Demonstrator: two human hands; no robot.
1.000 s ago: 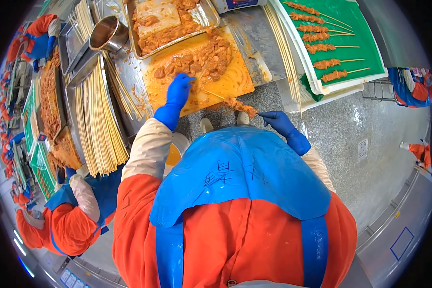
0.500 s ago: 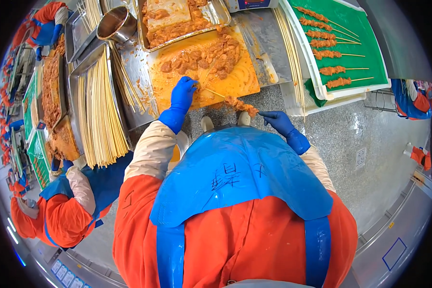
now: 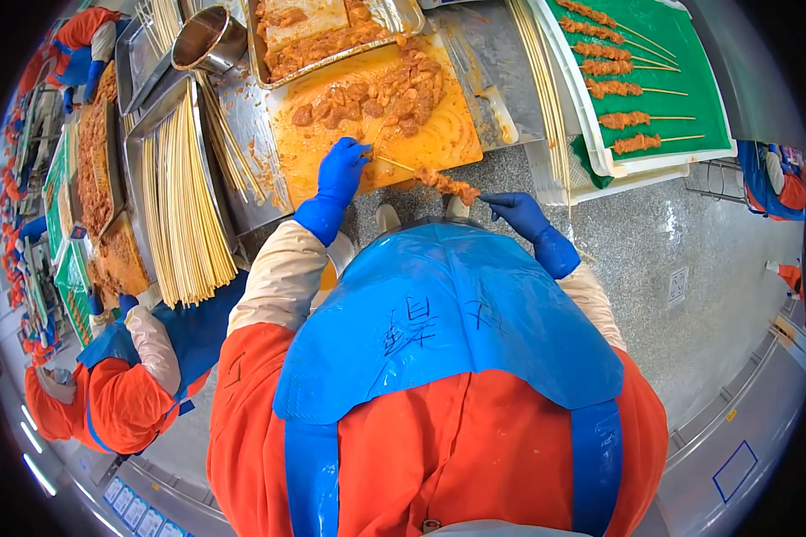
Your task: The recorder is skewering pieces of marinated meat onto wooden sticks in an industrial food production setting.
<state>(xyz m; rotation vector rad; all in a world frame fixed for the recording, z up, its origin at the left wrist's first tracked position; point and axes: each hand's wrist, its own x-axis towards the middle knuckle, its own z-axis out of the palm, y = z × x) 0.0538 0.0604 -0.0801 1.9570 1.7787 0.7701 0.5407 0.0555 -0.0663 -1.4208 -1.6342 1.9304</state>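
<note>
A meat skewer (image 3: 448,184) hangs between my gloved hands, just past the near edge of the orange cutting board (image 3: 300,166). My left hand (image 3: 338,177), in a blue glove, is closed on the bare stick end. At the other end, the fingers of my right hand (image 3: 527,220), in a darker blue glove, pinch the tip beside the threaded meat. Pieces of marinated raw meat (image 3: 412,103) lie heaped on the board's far part. Behind it stands a metal tray (image 3: 322,64) with more meat.
Left of the board, a metal pan holds many bare sticks (image 3: 184,197), with a metal pot (image 3: 208,40) behind. A knife (image 3: 501,116) lies right of the board. Finished skewers rest on a green-lined white tray (image 3: 730,148). A co-worker (image 3: 121,385) stands at lower left.
The skewer has shifted slightly left and stays held between both hands. My right hand has moved slightly down the picture. The view has shifted a little.
</note>
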